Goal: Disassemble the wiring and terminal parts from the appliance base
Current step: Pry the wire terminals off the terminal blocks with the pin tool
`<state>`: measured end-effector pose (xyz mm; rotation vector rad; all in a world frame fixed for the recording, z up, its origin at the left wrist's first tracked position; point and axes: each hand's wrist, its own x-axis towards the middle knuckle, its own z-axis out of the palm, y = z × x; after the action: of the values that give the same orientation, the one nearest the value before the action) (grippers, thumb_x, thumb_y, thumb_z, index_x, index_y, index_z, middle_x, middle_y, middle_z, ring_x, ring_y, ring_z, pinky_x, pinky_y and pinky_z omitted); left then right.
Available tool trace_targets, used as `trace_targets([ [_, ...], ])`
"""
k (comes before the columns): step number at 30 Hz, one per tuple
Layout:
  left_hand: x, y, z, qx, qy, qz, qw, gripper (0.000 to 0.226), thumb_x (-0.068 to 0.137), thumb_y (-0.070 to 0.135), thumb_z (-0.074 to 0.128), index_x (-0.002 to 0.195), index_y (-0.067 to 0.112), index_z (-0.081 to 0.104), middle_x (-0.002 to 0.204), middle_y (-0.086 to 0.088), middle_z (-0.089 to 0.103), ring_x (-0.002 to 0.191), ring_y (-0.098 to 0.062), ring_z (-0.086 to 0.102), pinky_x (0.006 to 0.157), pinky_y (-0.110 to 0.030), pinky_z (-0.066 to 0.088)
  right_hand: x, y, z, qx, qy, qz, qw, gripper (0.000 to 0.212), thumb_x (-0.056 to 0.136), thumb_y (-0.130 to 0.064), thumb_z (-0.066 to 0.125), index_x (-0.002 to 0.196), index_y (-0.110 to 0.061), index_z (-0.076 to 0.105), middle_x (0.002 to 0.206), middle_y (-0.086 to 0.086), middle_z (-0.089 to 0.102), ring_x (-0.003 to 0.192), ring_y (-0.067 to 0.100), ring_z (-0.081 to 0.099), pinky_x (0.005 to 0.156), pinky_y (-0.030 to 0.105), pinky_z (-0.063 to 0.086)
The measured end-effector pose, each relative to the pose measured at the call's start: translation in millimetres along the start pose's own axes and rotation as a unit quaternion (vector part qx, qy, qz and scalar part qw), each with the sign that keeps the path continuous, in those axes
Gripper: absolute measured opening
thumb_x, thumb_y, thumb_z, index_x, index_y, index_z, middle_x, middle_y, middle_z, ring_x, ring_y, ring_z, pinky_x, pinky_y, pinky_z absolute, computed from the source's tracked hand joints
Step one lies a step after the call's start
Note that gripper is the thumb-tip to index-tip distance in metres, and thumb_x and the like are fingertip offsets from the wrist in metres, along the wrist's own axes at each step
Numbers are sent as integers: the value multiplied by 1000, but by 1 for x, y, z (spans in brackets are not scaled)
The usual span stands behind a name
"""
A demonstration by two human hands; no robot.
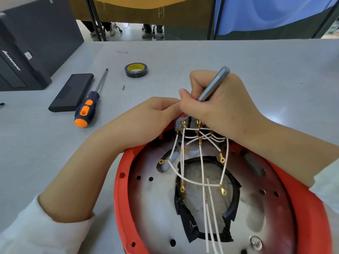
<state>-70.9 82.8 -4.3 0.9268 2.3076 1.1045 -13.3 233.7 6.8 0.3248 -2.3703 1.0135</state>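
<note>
A round red appliance base (122, 182) lies upside down at the table's near edge, its metal plate (152, 202) showing. White wires (201, 167) with gold ring terminals fan out from a terminal block (183, 123) at the base's far rim. My right hand (218, 105) grips a grey metal tool (213, 85), its tip pointing down at the block. My left hand (156, 110) rests on the far rim, fingers curled at the block beside the right thumb; what they pinch is hidden.
An orange-and-blue screwdriver (88, 107) lies left of the base, beside a flat black case (72, 92). A roll of black tape (136, 70) and a small loose screw (123, 87) lie farther back. A black computer case (27, 48) stands at the far left.
</note>
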Motion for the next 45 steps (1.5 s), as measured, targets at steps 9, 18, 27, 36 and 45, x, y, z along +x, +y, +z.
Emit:
trace_targets([
  [9, 0, 1, 2, -7, 5, 13, 1000, 33, 94, 52, 38, 96, 32, 65, 109, -24, 62, 85, -15, 52, 95, -56, 43, 5, -1, 2, 12, -16, 30, 999, 46, 83, -8, 61, 53, -21, 29, 47, -9, 25, 46, 6, 35, 47, 10, 29],
  [18, 1, 0, 3, -30, 21, -13, 999, 35, 98, 43, 41, 101, 22, 69, 114, -22, 62, 110, -37, 56, 97, -48, 45, 41, -4, 0, 35, -190, 165, 967, 39, 81, -7, 55, 51, -15, 31, 28, -9, 29, 27, 7, 32, 33, 15, 27],
  [27, 2, 0, 3, -38, 21, -7, 999, 32, 100, 37, 40, 98, 25, 70, 113, -21, 64, 110, -36, 57, 96, -48, 45, 37, -5, 4, 4, -149, 167, 975, 37, 82, -11, 55, 51, -14, 35, 28, -7, 34, 29, 8, 35, 35, 14, 29],
  [36, 0, 2, 4, -36, 10, 17, 999, 34, 85, 51, 38, 92, 39, 69, 100, -2, 73, 105, -24, 63, 99, -45, 45, 0, -1, 2, 36, 10, 62, 997, 39, 92, -16, 56, 57, -15, 39, 44, -3, 44, 44, 10, 47, 48, 17, 37],
  [45, 0, 1, 4, -32, 13, 13, 999, 34, 100, 43, 38, 97, 30, 69, 106, -10, 70, 107, -32, 59, 99, -47, 44, 0, -1, 3, 30, 11, 53, 998, 41, 91, -15, 57, 56, -18, 35, 45, 4, 43, 45, 12, 46, 47, 17, 36],
])
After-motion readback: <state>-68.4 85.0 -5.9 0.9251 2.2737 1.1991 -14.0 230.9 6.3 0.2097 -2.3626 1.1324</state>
